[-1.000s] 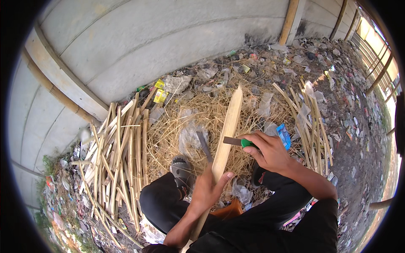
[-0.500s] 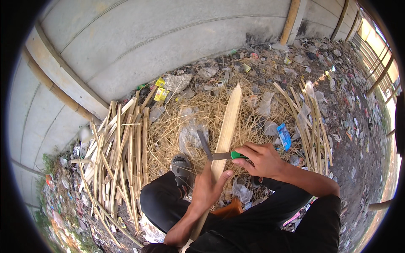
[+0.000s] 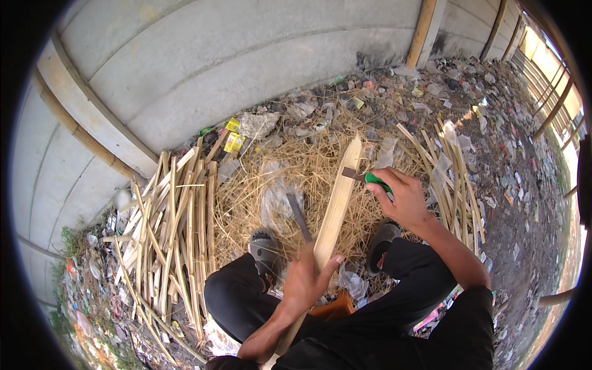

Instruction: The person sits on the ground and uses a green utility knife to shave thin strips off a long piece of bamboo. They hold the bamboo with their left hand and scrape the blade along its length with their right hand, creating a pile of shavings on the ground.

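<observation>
A long pale bamboo slat (image 3: 336, 206) runs from the person's lap toward 12 o'clock, its pointed tip resting above a heap of dry shavings (image 3: 296, 179). The left hand (image 3: 305, 277) is closed around the slat's lower part, thumb out at 2 o'clock, holding it tilted. The right hand (image 3: 401, 197) has its grip wrapped shut on the green handle of a knife (image 3: 364, 177); the dark blade touches the slat's right edge near the tip (exact blade angle cannot be told). A second dark blade-like tool (image 3: 299, 217) lies on the shavings just left of the slat. At 6 o'clock of it sits a grey sandal (image 3: 265, 250) on the person's foot. At 9 o'clock, a pile of split bamboo strips (image 3: 176, 228) lies against the grey concrete wall (image 3: 216, 68). More strips (image 3: 453, 179) lie at 3 o'clock, with scattered litter (image 3: 493, 111) on the ground beyond.
</observation>
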Available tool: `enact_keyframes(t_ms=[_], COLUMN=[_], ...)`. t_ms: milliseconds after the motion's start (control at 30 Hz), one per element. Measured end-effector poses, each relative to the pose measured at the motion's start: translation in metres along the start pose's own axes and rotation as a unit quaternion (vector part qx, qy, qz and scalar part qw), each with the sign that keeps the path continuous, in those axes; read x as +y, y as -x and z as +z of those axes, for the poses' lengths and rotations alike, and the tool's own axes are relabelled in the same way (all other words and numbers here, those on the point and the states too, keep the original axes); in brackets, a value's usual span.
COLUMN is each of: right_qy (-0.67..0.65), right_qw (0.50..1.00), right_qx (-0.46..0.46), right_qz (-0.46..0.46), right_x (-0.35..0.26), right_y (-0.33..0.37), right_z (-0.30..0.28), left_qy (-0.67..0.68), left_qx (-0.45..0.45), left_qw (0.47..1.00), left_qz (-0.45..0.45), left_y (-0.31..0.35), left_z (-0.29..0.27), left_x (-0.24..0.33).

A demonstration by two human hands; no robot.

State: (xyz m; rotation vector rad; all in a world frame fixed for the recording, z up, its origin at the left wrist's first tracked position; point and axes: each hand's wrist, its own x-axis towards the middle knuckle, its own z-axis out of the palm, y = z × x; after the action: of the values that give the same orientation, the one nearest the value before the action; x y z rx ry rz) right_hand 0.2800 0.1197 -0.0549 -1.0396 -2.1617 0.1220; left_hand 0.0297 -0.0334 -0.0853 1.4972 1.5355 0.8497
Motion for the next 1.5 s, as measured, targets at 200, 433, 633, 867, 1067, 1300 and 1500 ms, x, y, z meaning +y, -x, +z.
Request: enact_keyframes(t_ms=[200,433,633,867,1067,1300,1500], right_qy=[-0.002,-0.075,-0.102,-0.114,-0.104,-0.107,-0.09], right_qw=[0.996,0.996,0.985,0.982,0.985,0.985,0.992], right_qx=[0.081,0.04,-0.121,-0.107,-0.115,-0.126,-0.002], right_qz=[0.039,0.026,-0.072,-0.105,-0.074,-0.041,0.094], right_x=[0.031,0.007,-0.051,-0.067,-0.067,-0.061,-0.007], right_y=[-0.016,-0.003,0.022,0.022,0.02,0.018,-0.008], right_z=[-0.01,-0.016,0.003,0.013,0.016,0.008,-0.01], left_qy=[0.012,0.024,0.202,0.314,0.246,0.189,0.124], left_qx=[-0.035,-0.042,-0.052,-0.123,-0.058,-0.05,-0.067], left_qw=[0.999,0.999,0.978,0.936,0.966,0.978,0.989], left_qz=[-0.031,-0.008,-0.012,-0.104,-0.057,-0.076,-0.052], left_y=[0.002,0.003,-0.003,-0.004,-0.002,-0.001,0.009], left_z=[-0.003,-0.003,-0.009,-0.015,-0.007,-0.008,0.001], left_x=[0.013,0.005,0.003,-0.002,-0.015,-0.009,-0.019])
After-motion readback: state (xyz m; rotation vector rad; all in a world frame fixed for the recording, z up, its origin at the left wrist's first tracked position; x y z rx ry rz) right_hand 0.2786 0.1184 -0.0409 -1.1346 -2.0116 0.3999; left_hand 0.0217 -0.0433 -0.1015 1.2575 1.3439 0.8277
